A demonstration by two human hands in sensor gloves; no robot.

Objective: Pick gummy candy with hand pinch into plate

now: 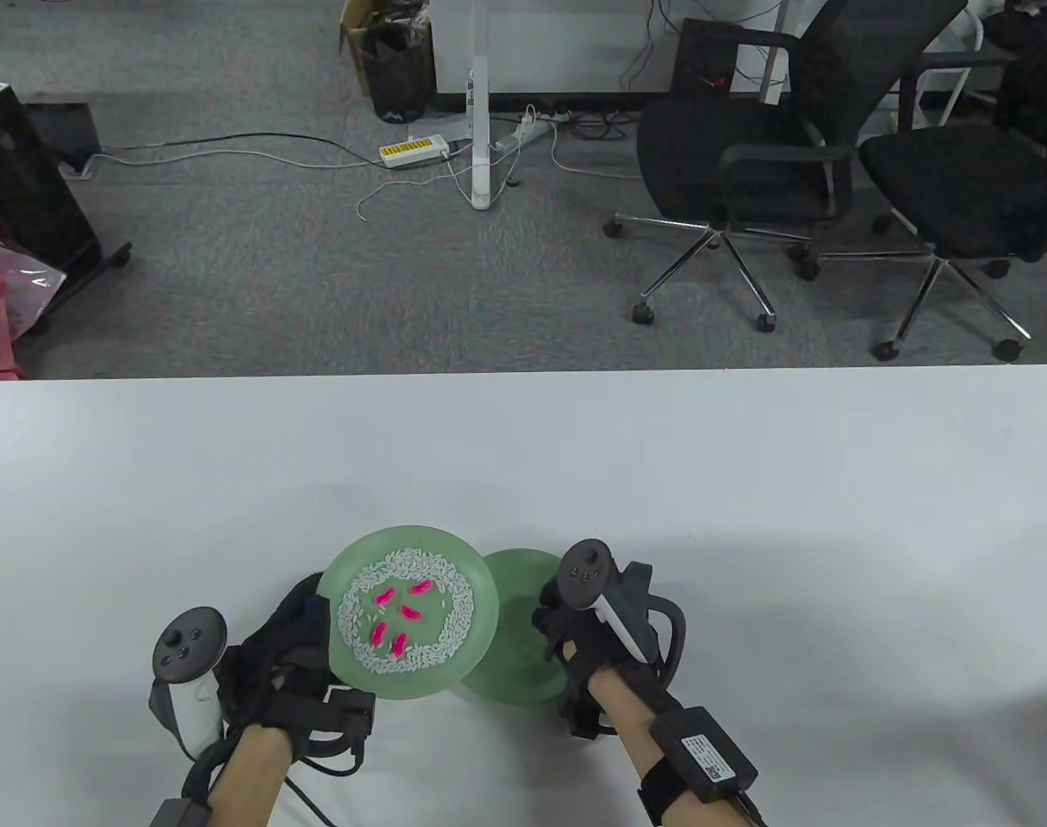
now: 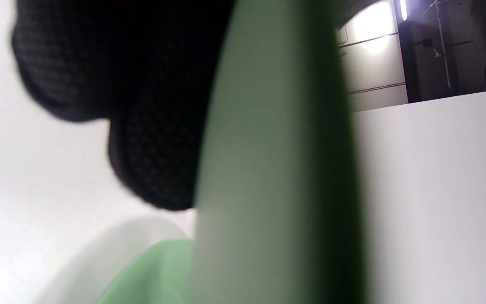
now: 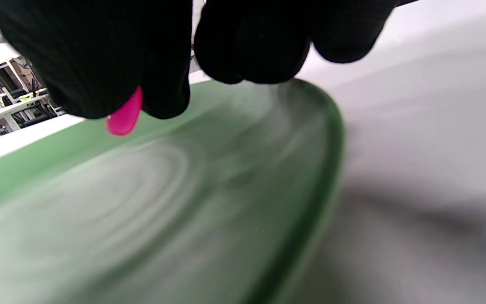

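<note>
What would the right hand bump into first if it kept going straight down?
Probably the bare green plate right under it. The right hand pinches a pink gummy candy over that plate, though the gap between them is unclear.

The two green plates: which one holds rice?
The left plate, lifted by the left hand; rice rings five pink candies. The right plate shows none.

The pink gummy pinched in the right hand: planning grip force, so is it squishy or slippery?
The pink gummy looks smooth and glossy, so probably a bit slippery. Only its rounded tip pokes out below the right hand fingertips, suggesting it is small, light and likely soft.
</note>
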